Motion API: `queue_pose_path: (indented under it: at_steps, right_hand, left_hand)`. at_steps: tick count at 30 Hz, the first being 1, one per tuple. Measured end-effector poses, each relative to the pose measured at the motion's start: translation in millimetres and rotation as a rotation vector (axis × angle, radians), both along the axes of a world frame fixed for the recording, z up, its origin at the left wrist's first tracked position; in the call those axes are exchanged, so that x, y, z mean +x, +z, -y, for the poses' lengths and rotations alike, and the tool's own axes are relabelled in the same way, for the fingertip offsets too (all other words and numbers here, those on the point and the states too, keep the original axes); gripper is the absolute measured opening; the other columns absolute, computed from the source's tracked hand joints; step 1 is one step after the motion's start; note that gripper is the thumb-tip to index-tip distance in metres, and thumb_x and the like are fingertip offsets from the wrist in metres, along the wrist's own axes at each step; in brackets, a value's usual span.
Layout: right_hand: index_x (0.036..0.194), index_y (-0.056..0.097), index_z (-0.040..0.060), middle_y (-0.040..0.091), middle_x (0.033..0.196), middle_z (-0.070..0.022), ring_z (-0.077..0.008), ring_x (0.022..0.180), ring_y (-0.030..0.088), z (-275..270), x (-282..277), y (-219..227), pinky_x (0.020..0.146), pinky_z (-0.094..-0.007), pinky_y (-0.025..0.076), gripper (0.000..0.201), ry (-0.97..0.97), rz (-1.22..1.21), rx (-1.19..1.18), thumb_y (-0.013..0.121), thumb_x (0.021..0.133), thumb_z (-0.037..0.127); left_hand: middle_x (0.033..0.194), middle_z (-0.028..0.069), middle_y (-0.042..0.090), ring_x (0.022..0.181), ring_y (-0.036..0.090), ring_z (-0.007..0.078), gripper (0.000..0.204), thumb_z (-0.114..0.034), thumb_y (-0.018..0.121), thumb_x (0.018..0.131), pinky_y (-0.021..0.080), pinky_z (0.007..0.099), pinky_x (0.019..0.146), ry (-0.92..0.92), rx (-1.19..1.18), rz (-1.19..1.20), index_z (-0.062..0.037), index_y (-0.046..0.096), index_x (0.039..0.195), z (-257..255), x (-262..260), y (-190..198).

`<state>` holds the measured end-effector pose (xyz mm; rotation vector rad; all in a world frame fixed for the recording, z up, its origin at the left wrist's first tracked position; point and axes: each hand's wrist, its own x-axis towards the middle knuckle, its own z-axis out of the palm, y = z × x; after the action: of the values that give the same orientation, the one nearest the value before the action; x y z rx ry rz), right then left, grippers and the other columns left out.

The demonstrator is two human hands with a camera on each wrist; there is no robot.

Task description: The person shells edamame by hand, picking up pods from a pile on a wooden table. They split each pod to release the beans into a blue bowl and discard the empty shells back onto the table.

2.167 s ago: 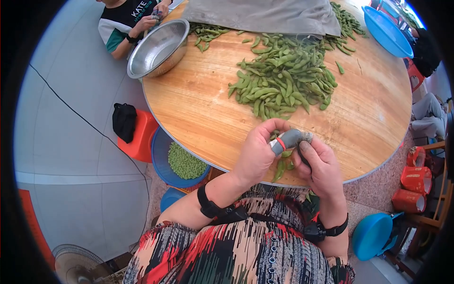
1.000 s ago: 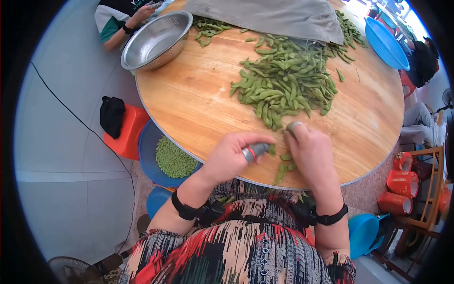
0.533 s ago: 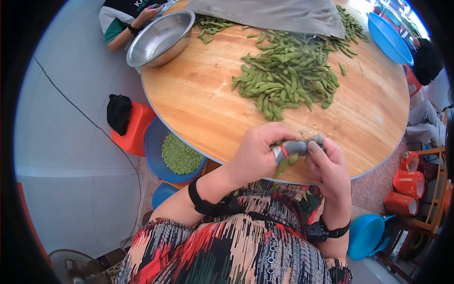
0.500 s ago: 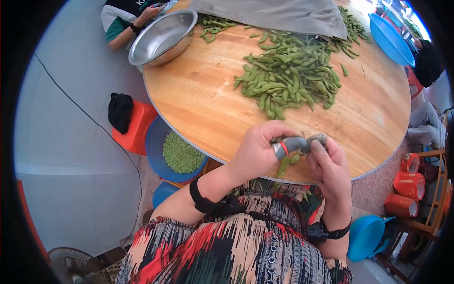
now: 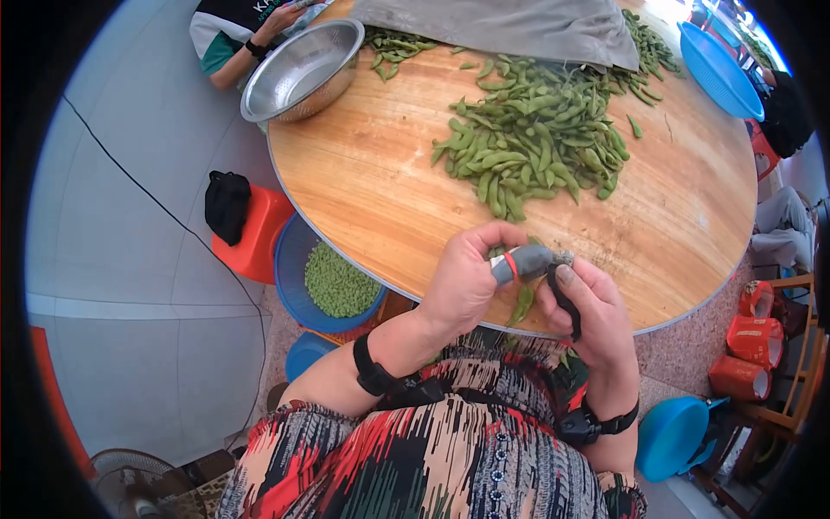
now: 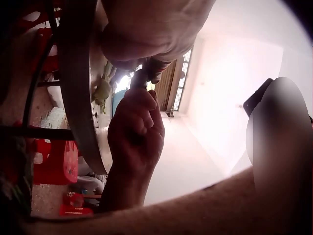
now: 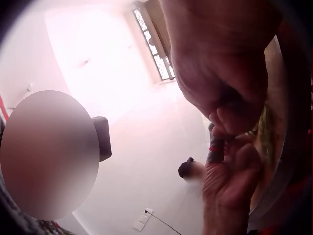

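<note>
Drawn together from well apart a second ago, the person's left hand and right hand now meet fingertip to fingertip over the near edge of the wooden table. The left hand curls its fingers, and green of a pod seems to show inside them; a grey cover with a red band sits on one finger. The right hand's thumb and fingers are curled about a dark strip; what it is, and whether a bean pod is pinched where the tips meet, cannot be told.

Most of the green pods lie heaped on the table beyond the hands, partly against a grey cloth. Another pod lies just below the fingertips. Loose beans fill part of a blue basin below the table's rim.

Each pod should be light and bendy, its skin fairly tough, perhaps slick if damp. The beans inside look firm but would bruise under a hard squeeze. A pod is best taken near one end, pinched across the seam between thumb and forefinger.
</note>
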<state>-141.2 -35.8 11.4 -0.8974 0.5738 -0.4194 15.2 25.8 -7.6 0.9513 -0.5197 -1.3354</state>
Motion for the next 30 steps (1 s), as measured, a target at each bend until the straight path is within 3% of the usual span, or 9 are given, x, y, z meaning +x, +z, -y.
queue_pose_path:
  at_steps: [10,13,16,18,21,22,23,25,30]
  right_hand:
    - [0.098,0.052,0.0034,0.048,0.065,0.0029,-0.0005,0.045,0.032,1.1,4.5,-1.0,0.039,-0.0153,0.025,0.015,-0.030,0.042,0.074,0.044,0.093,0.014]
    - [0.099,0.052,0.0034,0.047,0.065,0.0028,-0.0002,0.045,0.031,2.2,2.5,-0.1,0.038,-0.0154,0.024,0.015,0.048,0.189,0.327,0.043,0.094,0.014]
    - [0.093,0.055,0.0021,0.050,0.064,0.0020,-0.0016,0.047,0.037,1.7,8.0,0.0,0.042,-0.0159,0.029,0.013,0.015,0.178,0.370,0.047,0.091,0.012]
    - [0.085,0.056,0.0006,0.054,0.064,0.0011,-0.0039,0.051,0.044,-1.7,16.2,-4.1,0.047,-0.0174,0.035,0.010,-0.176,-0.266,-0.535,0.052,0.088,0.009]
    - [0.080,0.057,0.0003,0.055,0.065,0.0016,-0.0048,0.054,0.048,1.1,15.4,1.5,0.051,-0.0189,0.038,0.009,-0.090,-0.418,-0.772,0.055,0.085,0.008]
    - [0.081,0.057,0.0010,0.054,0.063,0.0024,-0.0037,0.053,0.046,0.1,19.0,1.7,0.049,-0.0187,0.037,0.009,-0.137,-0.269,-0.357,0.055,0.086,0.009]
    - [0.081,0.057,0.0010,0.054,0.063,0.0024,-0.0037,0.053,0.046,2.2,19.8,2.1,0.049,-0.0187,0.037,0.009,-0.134,-0.271,-0.360,0.055,0.086,0.009]
    - [0.085,0.059,0.0011,0.053,0.062,0.0032,-0.0029,0.053,0.045,5.5,20.8,2.8,0.048,-0.0186,0.036,0.010,-0.081,-0.034,0.138,0.055,0.086,0.010]
    - [0.088,0.059,0.0007,0.051,0.057,0.0008,-0.0061,0.052,0.047,10.7,33.3,0.6,0.047,-0.0217,0.037,0.012,-0.025,-0.336,-0.458,0.058,0.084,0.012]
  left_hand:
    - [0.089,0.0020,0.060,0.074,0.055,0.0035,0.018,-0.009,0.065,0.080,0.043,0.0140,0.059,-0.254,-0.020,-0.141,-0.0034,0.057,0.095,3.0,12.6,0.8]
    - [0.088,0.0016,0.059,0.076,0.055,0.0044,0.019,-0.012,0.065,0.081,0.045,0.0161,0.064,-0.331,-0.076,-0.205,-0.0035,0.056,0.095,5.2,16.6,-2.1]
    - [0.087,-0.0002,0.058,0.075,0.055,0.0039,0.019,-0.013,0.065,0.082,0.045,0.0169,0.066,-0.253,-0.065,-0.162,-0.0046,0.054,0.096,7.9,9.6,7.0]
    - [0.087,-0.0010,0.058,0.075,0.054,0.0036,0.021,-0.012,0.066,0.081,0.045,0.0168,0.066,-0.215,-0.066,-0.003,-0.0051,0.054,0.096,9.8,9.1,-0.3]
    - [0.086,-0.0019,0.058,0.073,0.054,0.0033,0.024,-0.009,0.068,0.078,0.045,0.0169,0.065,-0.186,-0.043,0.115,-0.0052,0.054,0.097,6.7,16.3,-1.1]
    - [0.086,-0.0016,0.058,0.072,0.054,0.0034,0.023,-0.009,0.068,0.078,0.045,0.0167,0.064,-0.179,-0.009,0.065,-0.0049,0.055,0.097,3.7,18.6,-0.5]
    - [0.085,-0.0013,0.058,0.071,0.054,0.0035,0.022,-0.009,0.068,0.078,0.045,0.0165,0.063,-0.170,0.024,0.016,-0.0045,0.055,0.096,2.1,20.2,-0.2]
    - [0.084,-0.0010,0.059,0.069,0.054,0.0035,0.020,-0.009,0.067,0.079,0.044,0.0166,0.061,-0.111,0.000,0.050,-0.0041,0.056,0.096,0.6,20.6,3.5]
    - [0.081,0.0003,0.059,0.065,0.052,0.0037,0.016,-0.009,0.063,0.082,0.043,0.0168,0.058,-0.113,0.035,0.141,-0.0026,0.058,0.096,-10.0,41.3,-2.2]
